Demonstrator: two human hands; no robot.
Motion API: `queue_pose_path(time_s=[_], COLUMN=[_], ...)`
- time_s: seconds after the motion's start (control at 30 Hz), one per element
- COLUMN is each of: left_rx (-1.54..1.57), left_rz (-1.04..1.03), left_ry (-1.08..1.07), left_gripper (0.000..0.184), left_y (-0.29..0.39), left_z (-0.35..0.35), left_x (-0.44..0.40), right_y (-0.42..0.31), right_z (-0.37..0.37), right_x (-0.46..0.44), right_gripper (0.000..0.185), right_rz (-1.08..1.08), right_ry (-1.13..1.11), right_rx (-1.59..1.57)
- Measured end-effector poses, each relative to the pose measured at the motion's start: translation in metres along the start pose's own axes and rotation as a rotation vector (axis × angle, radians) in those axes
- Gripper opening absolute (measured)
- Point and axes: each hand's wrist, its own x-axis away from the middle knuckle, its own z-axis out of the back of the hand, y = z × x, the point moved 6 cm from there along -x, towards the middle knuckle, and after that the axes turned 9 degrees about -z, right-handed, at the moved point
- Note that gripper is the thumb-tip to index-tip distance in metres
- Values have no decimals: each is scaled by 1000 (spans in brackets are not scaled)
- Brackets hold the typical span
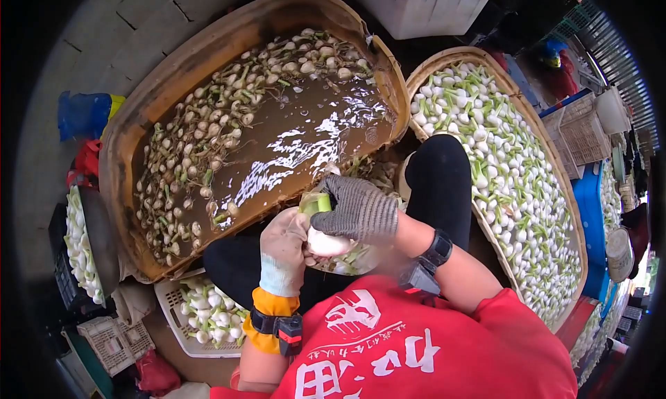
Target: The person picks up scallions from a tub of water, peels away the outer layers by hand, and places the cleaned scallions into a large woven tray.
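Over my lap, both gloved hands are closed around one fresh garlic bulb [327,244], white with a faint pink tint and a green stem [316,203]. My left hand [283,238], in a pale glove, grips the bulb's left side. My right hand [361,212], in a grey ribbed glove, has its fingers curled over the stem and the top of the bulb. Whether the right palm also hides a small tool I cannot tell. Beneath the hands lie peelings [354,260], partly covered by them.
A large brown tub [173,63] holds muddy water and unpeeled bulbs ahead. To the right stands a wide tub [510,87] of clean white bulbs. A white basket [177,323] with cleaned bulbs sits at lower left. A white crate [433,11] stands behind the tubs.
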Motion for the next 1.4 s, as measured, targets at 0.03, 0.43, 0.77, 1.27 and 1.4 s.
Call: queue_pose_path(time_s=[0.03, 0.43, 0.77, 1.27, 1.4], left_rx=[10, -591, 368, 169, 388], left_rz=[11, -44, -105, -462, -322], left_ry=[29, -359, -402, 57, -64], left_gripper=[25, 43, 62, 44, 50], left_y=[-2, -17, 21, 35, 36], left_z=[2, 12, -19, -5, -6], left_x=[-1, -27, -43, 5, 7], right_y=[0, 40, -3, -40, -41], right_z=[2, 75, 32, 11, 9], right_x=[0, 2, -16, 35, 33], right_gripper=[44, 14, 31, 35, 33], right_rz=[40, -140, 122, 130, 234], right_ry=[-13, 186, 202, 428, 528], right_rx=[-34, -732, -692, -221, -255])
